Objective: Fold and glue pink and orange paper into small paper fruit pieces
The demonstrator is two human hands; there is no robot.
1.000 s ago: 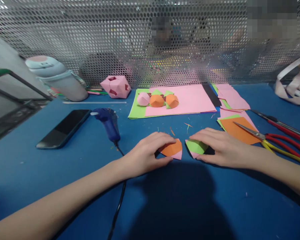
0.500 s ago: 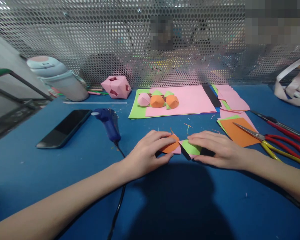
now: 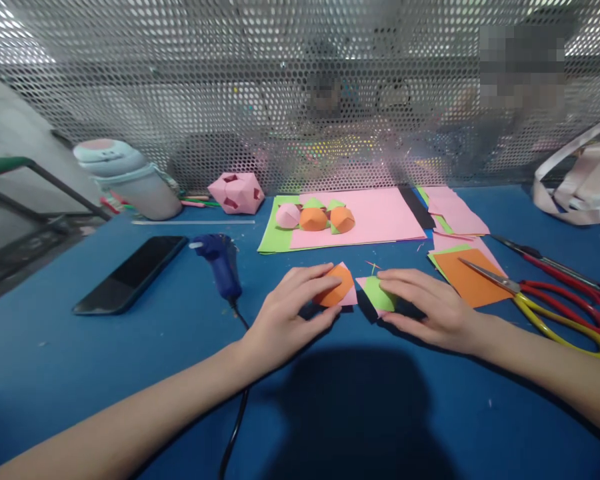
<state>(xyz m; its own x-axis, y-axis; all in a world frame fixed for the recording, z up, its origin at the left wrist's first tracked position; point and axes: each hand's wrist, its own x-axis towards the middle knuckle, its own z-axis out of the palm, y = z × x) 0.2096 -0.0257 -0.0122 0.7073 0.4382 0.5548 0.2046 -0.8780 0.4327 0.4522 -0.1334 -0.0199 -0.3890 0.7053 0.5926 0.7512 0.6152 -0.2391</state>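
My left hand (image 3: 293, 317) is closed around an orange-and-pink folded paper piece (image 3: 341, 288), thumb at its near edge and fingers over its far side. Opposite it, my right hand (image 3: 433, 310) grips a green-and-pink folded paper piece (image 3: 379, 293) the same way. A narrow gap separates the two pieces, both low over the blue table. Behind them, folded paper pieces in pink (image 3: 287, 215) and orange (image 3: 313, 219) sit on a stack of coloured sheets (image 3: 380, 210). Thin paper scraps (image 3: 373, 265) lie just beyond my hands.
At left are a blue glue gun (image 3: 219, 267) with its black cord, a phone (image 3: 133, 275), a bottle (image 3: 130, 177) and a pink paper polyhedron (image 3: 237, 193). Scissors (image 3: 560, 307), a craft knife (image 3: 550, 267) and orange paper (image 3: 480, 283) lie right. A perforated metal panel (image 3: 280, 127) stands behind.
The view has tilted up slightly, so the table items sit lower. Both hands keep their paper pieces, and the gap between the pieces has widened a little.
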